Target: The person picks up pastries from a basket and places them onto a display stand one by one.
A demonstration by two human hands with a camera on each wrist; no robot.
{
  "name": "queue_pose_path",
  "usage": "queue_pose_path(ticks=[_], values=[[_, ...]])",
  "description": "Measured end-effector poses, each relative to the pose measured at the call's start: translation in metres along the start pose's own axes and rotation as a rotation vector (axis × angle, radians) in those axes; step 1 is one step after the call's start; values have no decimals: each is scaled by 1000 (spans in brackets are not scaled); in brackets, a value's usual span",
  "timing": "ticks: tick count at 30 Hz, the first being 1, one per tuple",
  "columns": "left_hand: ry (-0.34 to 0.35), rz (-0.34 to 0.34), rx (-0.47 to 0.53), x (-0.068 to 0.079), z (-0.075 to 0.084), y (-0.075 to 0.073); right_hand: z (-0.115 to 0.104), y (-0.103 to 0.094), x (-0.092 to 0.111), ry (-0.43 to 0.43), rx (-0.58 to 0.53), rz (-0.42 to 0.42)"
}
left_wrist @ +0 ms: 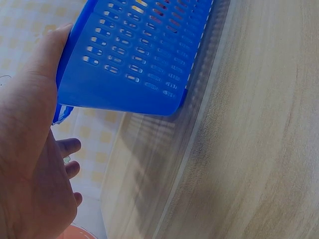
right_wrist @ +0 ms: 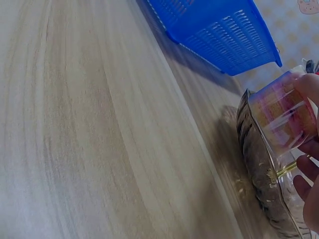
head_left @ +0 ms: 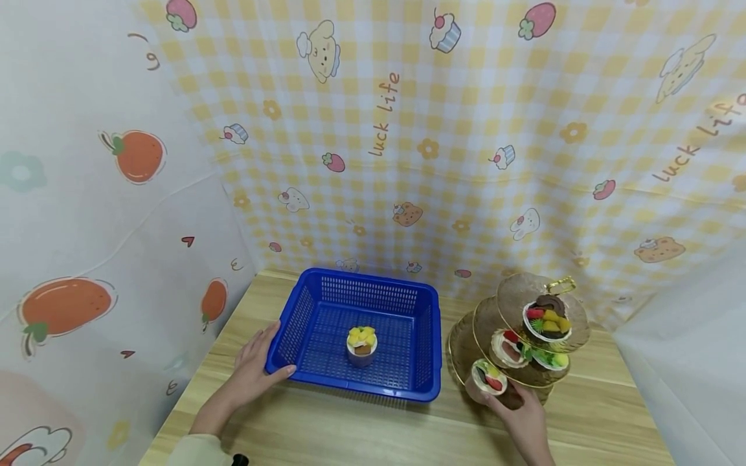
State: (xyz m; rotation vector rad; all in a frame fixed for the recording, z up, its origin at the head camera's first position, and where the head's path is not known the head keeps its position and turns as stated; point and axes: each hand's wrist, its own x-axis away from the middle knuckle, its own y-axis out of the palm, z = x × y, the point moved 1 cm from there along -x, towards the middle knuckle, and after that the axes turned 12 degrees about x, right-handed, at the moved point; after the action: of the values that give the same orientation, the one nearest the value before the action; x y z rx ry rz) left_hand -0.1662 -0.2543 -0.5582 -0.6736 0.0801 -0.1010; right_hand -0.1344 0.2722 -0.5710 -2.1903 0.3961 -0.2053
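My left hand (head_left: 254, 366) holds the front left corner of a blue plastic basket (head_left: 379, 389), its thumb at the rim; some of its fingers hang free in the left wrist view. A small dessert cup with yellow topping (head_left: 362, 349) stands upright inside the basket. At the right, my right hand (head_left: 522, 415) pinches a fruit-topped cake cup (head_left: 488, 380) at the front left of a tiered stand (head_left: 463, 336). Pink and tan layers show through that cup's clear wall in the right wrist view. Whether its base touches the bottom tier is unclear.
One chocolate-and-fruit cup (head_left: 548, 318) sits on the stand's top tier. Lower down are a red-topped cup (head_left: 508, 349) and a green-topped cup (head_left: 550, 360). A gold handle (head_left: 561, 285) tops the stand. Patterned cloth (head_left: 373, 194) hangs behind the wooden table (head_left: 326, 433).
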Motion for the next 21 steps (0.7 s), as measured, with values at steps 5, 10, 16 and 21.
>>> queue_pose_path(ticks=[5,10,16,21], values=[[5,1,5,0,0,0,-1,4,-1,-24,-10,39],[9,2,5,0,0,0,-1,11,1,-7,-9,108],[4,0,8,0,1,-1,-3,12,2,11,-20,164],[-9,-7,19,1,3,-2,1,14,-1,37,-16,190]])
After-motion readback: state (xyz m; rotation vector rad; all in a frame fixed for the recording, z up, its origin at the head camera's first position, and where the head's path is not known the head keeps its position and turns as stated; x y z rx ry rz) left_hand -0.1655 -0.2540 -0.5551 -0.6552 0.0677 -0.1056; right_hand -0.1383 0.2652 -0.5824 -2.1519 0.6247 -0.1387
